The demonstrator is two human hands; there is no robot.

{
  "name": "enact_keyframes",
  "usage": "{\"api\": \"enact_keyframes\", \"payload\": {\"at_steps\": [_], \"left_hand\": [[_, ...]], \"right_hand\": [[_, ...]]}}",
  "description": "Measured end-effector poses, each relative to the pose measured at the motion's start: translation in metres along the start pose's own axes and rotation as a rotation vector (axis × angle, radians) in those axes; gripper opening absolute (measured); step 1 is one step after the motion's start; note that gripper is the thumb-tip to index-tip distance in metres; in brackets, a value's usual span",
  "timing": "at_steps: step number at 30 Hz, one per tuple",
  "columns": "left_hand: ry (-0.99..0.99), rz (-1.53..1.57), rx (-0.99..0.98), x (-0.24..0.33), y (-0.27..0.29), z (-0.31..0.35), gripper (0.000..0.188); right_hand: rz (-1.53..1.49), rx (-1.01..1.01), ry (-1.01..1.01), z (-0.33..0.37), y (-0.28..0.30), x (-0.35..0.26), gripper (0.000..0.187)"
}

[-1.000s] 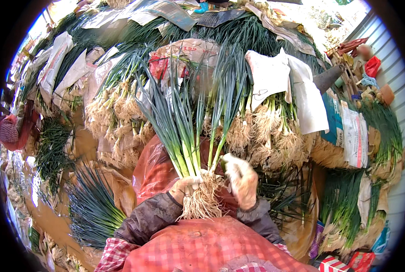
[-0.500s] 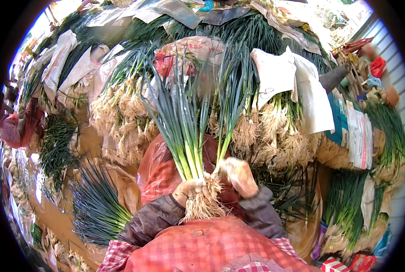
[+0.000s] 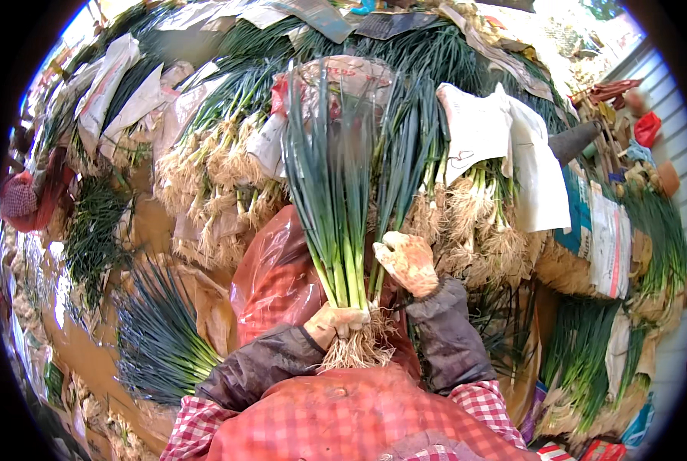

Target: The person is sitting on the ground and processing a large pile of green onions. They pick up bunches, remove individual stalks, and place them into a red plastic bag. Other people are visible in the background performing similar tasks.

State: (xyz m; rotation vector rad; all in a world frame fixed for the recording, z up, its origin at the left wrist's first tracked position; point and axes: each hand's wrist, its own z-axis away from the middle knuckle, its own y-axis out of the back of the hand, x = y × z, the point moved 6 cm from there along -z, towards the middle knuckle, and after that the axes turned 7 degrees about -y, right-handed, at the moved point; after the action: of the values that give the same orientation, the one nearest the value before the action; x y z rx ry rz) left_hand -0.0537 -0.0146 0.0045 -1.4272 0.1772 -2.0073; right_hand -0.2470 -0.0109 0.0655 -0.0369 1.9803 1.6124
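Observation:
A bunch of green onions (image 3: 346, 265) stands upright in front of my chest, its long dark leaves fanning upward and its pale roots (image 3: 356, 349) hanging over the apron. My left hand (image 3: 336, 323), in a pale glove, is closed round the white stem bases just above the roots. Beside the stalks on the right is my right hand (image 3: 409, 265), in a soiled pale glove. Its fingers are bent and slightly apart, close to the outer stalk, and nothing shows in them.
Rooted green onion bundles (image 3: 470, 219) are piled ahead, partly under white sacks (image 3: 478, 127). Another bundle (image 3: 163, 338) lies at my left, and more (image 3: 585, 361) at my right. Clear plastic (image 3: 278, 269) covers my lap. A corrugated wall (image 3: 678, 146) stands far right.
My right hand has come away from the stem base and risen a little. The right-hand stalk now stands closer against the bunch, which my left hand has shifted slightly right.

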Motion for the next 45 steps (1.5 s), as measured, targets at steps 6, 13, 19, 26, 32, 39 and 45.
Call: {"api": "enact_keyframes", "payload": {"at_steps": [6,13,19,26,32,39,45], "left_hand": [[-0.147,0.006,-0.132,-0.015,0.011,0.001,0.051],[0.107,0.428,0.008,-0.025,0.014,-0.004,0.03],[0.035,0.286,0.06,-0.025,0.029,-0.002,0.027],[0.102,0.278,0.024,-0.024,0.026,0.003,0.038],[0.076,0.819,-0.262,0.009,-0.015,0.007,0.062],[-0.022,0.757,-0.161,-0.013,0.017,0.008,0.044],[-0.081,0.909,-0.302,0.012,-0.01,0.014,0.04]], "right_hand": [[-1.601,-0.159,-0.17,0.07,0.043,-0.003,0.014],[-1.028,-0.196,-0.577,0.103,0.019,0.028,0.046],[-1.225,-0.247,-0.619,0.061,-0.031,-0.003,0.022],[-1.248,-0.48,-0.436,0.057,-0.006,-0.036,0.021],[-1.306,-0.366,-0.585,0.063,-0.014,-0.028,0.027],[-0.638,-0.029,0.278,0.079,0.029,-0.057,0.007],[-1.117,-0.406,-0.506,0.066,0.014,-0.02,0.038]]}}
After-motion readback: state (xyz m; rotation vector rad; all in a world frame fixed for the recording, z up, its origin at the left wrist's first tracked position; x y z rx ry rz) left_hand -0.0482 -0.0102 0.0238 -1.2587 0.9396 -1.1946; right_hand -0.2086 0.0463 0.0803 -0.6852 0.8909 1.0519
